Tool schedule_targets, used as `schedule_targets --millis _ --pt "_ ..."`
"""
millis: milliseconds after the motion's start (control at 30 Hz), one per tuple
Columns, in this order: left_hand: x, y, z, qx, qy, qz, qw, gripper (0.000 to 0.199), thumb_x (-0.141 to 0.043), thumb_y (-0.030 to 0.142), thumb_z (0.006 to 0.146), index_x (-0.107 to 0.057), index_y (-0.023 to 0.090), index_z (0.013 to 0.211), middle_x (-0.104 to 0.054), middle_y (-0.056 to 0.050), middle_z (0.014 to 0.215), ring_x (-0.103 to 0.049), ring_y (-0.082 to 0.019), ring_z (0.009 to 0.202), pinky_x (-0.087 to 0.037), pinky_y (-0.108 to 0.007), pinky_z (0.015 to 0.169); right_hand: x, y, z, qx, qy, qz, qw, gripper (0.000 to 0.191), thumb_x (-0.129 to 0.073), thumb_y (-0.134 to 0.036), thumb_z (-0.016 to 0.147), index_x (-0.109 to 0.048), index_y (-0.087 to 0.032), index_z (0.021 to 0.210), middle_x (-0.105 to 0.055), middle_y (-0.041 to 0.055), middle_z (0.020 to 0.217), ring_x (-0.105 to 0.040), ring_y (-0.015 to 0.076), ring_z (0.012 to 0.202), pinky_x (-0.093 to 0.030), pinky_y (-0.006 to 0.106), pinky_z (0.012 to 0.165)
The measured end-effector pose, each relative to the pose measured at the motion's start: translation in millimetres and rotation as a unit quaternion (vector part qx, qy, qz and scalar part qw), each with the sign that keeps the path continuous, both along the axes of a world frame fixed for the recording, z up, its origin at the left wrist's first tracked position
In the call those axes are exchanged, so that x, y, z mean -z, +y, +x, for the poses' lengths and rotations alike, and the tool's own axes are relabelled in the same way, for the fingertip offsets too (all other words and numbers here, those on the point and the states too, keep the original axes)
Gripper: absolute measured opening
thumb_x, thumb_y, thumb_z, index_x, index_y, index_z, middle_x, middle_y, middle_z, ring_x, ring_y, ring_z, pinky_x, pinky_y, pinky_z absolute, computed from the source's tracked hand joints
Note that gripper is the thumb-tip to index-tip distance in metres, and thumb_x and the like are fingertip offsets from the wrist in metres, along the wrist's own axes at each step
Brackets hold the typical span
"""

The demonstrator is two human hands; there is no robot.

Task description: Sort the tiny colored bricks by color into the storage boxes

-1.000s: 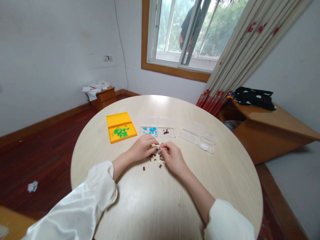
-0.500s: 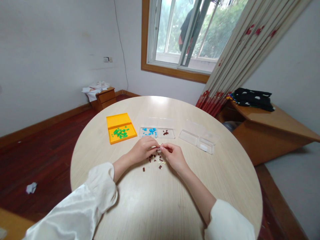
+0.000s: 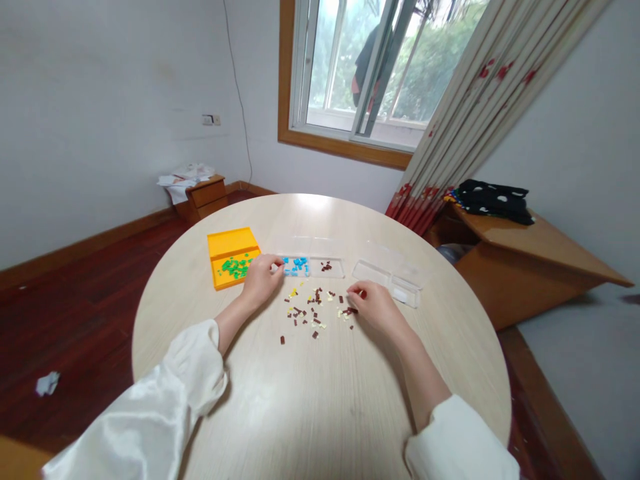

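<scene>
My left hand [image 3: 263,277] is pinched closed between the yellow box [image 3: 216,273] of green pieces [image 3: 233,268] and the clear tray with blue pieces [image 3: 299,265]; what its fingers hold, if anything, is too small to tell. My right hand [image 3: 373,303] is closed at the right edge of a loose scatter of brown [image 3: 315,335], cream and yellow pieces on the round table. Its fingertips are by some brown pieces, and I cannot make out anything in them. A few brown pieces [image 3: 326,266] lie in the clear compartment beside the blue ones.
Right of centre stand more clear trays [image 3: 371,272], one with a white item [image 3: 401,294] in it. The pale round table [image 3: 300,413] has its rounded far edge toward the window. A wooden cabinet [image 3: 530,267] with dark cloth is at the right.
My hands have moved apart: the left one toward the yellow box, the right one rightward. More of the scattered pieces shows between them. The view has shifted slightly.
</scene>
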State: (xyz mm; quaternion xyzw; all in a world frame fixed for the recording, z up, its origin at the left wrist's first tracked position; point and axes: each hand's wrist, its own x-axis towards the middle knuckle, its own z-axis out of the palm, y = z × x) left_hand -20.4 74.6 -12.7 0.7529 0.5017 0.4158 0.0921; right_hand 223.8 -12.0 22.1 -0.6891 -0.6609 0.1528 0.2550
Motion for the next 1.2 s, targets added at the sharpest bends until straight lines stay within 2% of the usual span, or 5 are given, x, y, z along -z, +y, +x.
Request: schedule_targets --millis 200,433,700,933,1200 --pt "7.6 5 2 0.005 0.018 0.003 1.0 0.024 -0.054 0.017 0.078 -0.066 0.016 0.099 -0.068 -0.006 0.085 -0.058 -0.02 0.078 -0.043 -0.034 0.077 -7.4 -5 16 -0.058 -0.025 -0.091 0.994 0.018 -0.053 -0.016 0.074 -0.069 -0.015 0.082 -0.068 0.0048 0.074 -0.058 0.0149 0.067 -0.039 0.023 0.061" --pt "4.6 -3 8 0.033 0.012 0.027 0.999 0.016 -0.053 0.019 0.08 -0.065 0.017 0.09 -0.067 -0.005 0.083 -0.057 -0.019 0.079 -0.043 -0.034 0.078 -7.1 -8 15 -0.067 -0.052 -0.134 0.987 0.012 -0.056 -0.013 0.072 -0.066 -0.016 0.075 -0.067 0.0045 0.072 -0.058 0.0146 0.066 -0.038 0.023 0.059" --pt "-2.3 -20 21 0.146 0.031 0.04 0.988 0.013 -0.05 0.021 0.084 -0.063 0.016 0.082 -0.065 -0.004 0.077 -0.056 -0.017 0.075 -0.042 -0.031 0.074 12.4 2 5 -0.053 0.042 0.024 0.997 0.014 -0.051 -0.018 0.077 -0.065 -0.016 0.076 -0.068 0.0047 0.073 -0.06 0.0167 0.068 -0.041 0.026 0.063" --pt "-13.9 -39 28 0.22 0.14 -0.013 0.965 0.029 -0.05 0.027 0.086 -0.055 0.016 0.06 -0.057 -0.002 0.06 -0.049 -0.014 0.061 -0.037 -0.026 0.061 27.2 24 -17 0.013 0.109 0.214 0.971 0.021 -0.048 -0.027 0.081 -0.065 -0.015 0.086 -0.069 0.0079 0.081 -0.061 0.0176 0.072 -0.046 0.03 0.07" --pt "-13.1 -44 29 0.264 0.178 -0.009 0.948 0.019 -0.052 0.022 0.084 -0.06 0.016 0.068 -0.061 -0.003 0.068 -0.053 -0.015 0.068 -0.039 -0.026 0.066 45.5 49 -8 0.046 0.105 0.268 0.957 0.033 -0.044 -0.026 0.084 -0.063 -0.012 0.106 -0.067 0.0157 0.103 -0.061 0.023 0.094 -0.047 0.038 0.082"
